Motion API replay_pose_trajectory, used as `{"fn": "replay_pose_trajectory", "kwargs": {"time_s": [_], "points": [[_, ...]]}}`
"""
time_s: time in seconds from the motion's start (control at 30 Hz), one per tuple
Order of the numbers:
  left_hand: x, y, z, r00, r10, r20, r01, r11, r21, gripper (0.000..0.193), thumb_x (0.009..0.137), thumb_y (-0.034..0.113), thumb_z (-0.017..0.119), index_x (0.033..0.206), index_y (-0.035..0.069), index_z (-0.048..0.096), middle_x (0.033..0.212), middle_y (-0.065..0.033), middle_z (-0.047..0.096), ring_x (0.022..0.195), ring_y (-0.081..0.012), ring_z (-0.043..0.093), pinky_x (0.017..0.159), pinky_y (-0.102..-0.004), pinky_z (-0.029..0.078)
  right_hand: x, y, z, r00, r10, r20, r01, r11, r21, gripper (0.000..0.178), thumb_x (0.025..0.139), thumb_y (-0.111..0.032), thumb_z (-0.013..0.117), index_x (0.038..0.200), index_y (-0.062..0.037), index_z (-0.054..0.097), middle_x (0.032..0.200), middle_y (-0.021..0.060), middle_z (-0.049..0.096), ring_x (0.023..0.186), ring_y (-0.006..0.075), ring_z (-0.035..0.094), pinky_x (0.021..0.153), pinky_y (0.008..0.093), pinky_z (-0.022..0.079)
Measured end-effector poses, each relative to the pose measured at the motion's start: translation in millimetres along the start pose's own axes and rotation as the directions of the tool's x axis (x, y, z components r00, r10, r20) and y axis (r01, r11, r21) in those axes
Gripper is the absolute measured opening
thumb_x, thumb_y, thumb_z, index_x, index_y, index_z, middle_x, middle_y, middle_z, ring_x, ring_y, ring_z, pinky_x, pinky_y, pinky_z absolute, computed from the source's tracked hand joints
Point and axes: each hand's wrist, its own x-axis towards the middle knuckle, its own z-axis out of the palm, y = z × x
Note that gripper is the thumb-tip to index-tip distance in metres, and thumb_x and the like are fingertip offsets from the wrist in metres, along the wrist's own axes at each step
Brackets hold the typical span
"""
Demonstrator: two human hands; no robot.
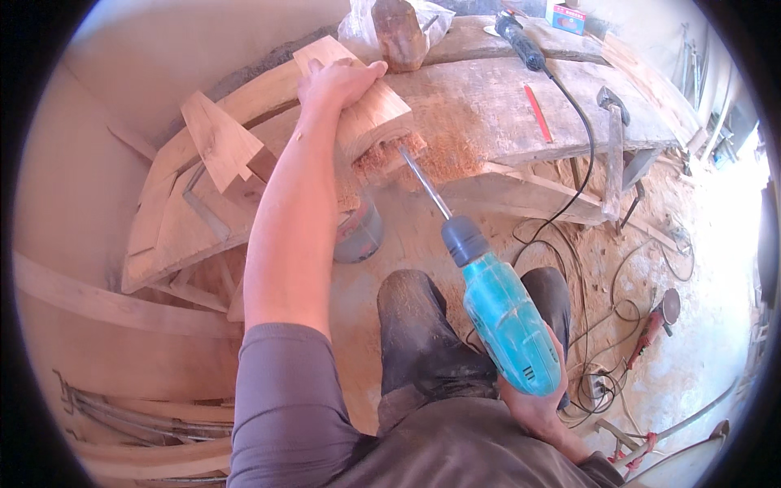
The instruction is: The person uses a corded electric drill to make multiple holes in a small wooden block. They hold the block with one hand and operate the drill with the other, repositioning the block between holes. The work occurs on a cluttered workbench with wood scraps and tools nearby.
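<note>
My left hand (pixel 345 84) presses down on a pale wooden block (pixel 376 124) that lies on the workbench, its fingers curled over the block's far side. A teal power drill (pixel 511 321) is in my right hand (pixel 533 411), which grips it at its rear end over my lap. From the dark chuck a long drill bit (pixel 429 189) points away from me, its tip at the block's near end. Whether the tip is inside the wood cannot be made out. Reddish sawdust (pixel 455 154) is heaped around that end.
On the workbench (pixel 480 89) are a red pencil (pixel 538 114), a hammer (pixel 614 150), a black-handled corded tool (pixel 521 45), a brown wooden block (pixel 399 37) and a notched board (pixel 218 140). Below stand a bucket (pixel 359 234), loose cords and a red grinder (pixel 649 332).
</note>
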Motion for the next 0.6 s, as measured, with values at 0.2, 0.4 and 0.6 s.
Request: {"fn": "replay_pose_trajectory", "kwargs": {"time_s": [0.2,0.4,0.6], "points": [[-2,-3,1,0.998,-0.056,0.012,0.057,0.993,-0.105,0.082,0.09,0.068,0.055,0.155,0.019,0.058,0.162,-0.0179,0.044,0.145,-0.037,0.047,0.119,-0.0467,0.038,-10,12,-3,0.995,0.095,0.043,-0.1,0.987,0.128,0.074,0.089,0.003,0.076,0.155,0.0035,0.042,0.137,0.0178,0.066,0.121,0.0233,0.067,0.1,0.0367,0.056],[-7,2,-3,0.997,-0.076,-0.003,0.075,0.987,-0.142,0.084,0.089,0.068,0.056,0.153,0.014,0.059,0.159,-0.0194,0.047,0.144,-0.036,0.048,0.115,-0.0471,0.042,-13,21,-7,0.923,0.35,0.16,-0.381,0.891,0.247,0.061,0.097,-0.003,0.068,0.154,0.0015,0.045,0.136,0.0157,0.064,0.122,0.0251,0.065,0.102,0.0383,0.055],[-9,1,-7,0.998,-0.061,0.021,0.064,0.988,-0.139,0.085,0.088,0.068,0.058,0.152,0.012,0.059,0.153,-0.0206,0.054,0.146,-0.0292,0.049,0.115,-0.0465,0.044,-18,27,-4,0.918,0.322,0.23,-0.35,0.933,0.089,0.055,0.104,-0.017,0.06,0.153,0.0023,0.045,0.138,0.0156,0.062,0.122,0.0253,0.064,0.102,0.0404,0.055]]}}
